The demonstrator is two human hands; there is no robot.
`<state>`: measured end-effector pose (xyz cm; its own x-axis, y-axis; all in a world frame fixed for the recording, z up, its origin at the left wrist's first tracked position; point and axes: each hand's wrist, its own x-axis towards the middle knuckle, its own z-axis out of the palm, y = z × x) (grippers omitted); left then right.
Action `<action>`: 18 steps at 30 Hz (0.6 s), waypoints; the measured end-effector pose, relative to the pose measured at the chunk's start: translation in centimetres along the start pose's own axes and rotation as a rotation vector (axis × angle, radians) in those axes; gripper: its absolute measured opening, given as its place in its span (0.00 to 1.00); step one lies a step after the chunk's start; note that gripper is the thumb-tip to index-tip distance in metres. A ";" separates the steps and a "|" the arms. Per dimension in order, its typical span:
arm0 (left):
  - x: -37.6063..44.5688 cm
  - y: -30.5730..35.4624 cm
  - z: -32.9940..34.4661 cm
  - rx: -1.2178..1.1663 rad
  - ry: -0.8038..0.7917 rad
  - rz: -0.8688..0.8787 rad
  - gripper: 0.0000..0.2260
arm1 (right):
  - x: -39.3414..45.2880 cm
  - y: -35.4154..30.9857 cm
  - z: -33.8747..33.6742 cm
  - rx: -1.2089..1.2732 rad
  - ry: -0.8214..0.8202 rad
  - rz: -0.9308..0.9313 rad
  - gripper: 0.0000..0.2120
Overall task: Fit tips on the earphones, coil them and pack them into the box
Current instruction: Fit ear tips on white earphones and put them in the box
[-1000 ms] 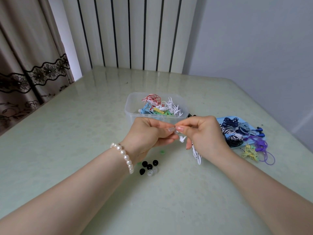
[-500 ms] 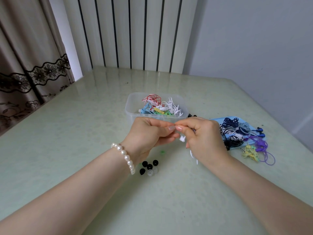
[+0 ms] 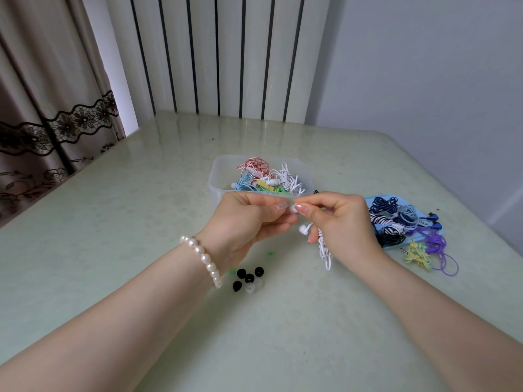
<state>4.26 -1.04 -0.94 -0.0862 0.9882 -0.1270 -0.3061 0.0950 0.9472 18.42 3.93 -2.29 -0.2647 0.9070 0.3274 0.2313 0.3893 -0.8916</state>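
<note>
White wired earphones (image 3: 322, 244) sit in the person's two hands, raised just above the pale green glossy table (image 3: 113, 250) and in front of the clear plastic box (image 3: 219, 176). The right hand (image 3: 343, 222) has its fingers curled round the white cord, whose kinked length hangs down below the palm, and its thumb and forefinger pinch one white earbud at the point where the two hands meet. The left hand (image 3: 243, 222), with a white pearl bracelet (image 3: 202, 257) at the wrist, pinches the same small white piece from the other side, fingertip to fingertip with the right; whether it grips the bud itself or a tip on it is too small to tell. A second white earbud (image 3: 303, 228) dangles free just under the fingertips. Inside the clear box lie tangled earphones in red, white, light blue and yellow-green (image 3: 266, 176). On the table below the left wrist rests a small cluster of loose black and translucent silicone ear tips (image 3: 249, 278), with two green specks near them. To the right, a light blue flat lid (image 3: 370, 200) carries coiled navy, grey and black-and-white striped earphones (image 3: 387, 219), and just beside it lie purple earphones (image 3: 437, 244) and yellow earphones (image 3: 417, 254) on the bare table.
</note>
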 end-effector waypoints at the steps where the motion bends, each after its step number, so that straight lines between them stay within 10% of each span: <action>1: 0.0 0.1 -0.1 -0.026 -0.002 -0.015 0.07 | 0.1 0.0 0.0 0.018 0.002 0.010 0.08; 18: -0.1 -0.3 0.4 0.056 -0.079 -0.043 0.14 | 0.5 -0.2 -0.2 0.292 0.023 0.190 0.04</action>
<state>4.75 -1.12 -1.05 0.0017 0.9892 -0.1463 -0.2538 0.1419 0.9568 18.48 4.28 -1.85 -0.2206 0.9636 0.1508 -0.0041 0.1537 -0.9881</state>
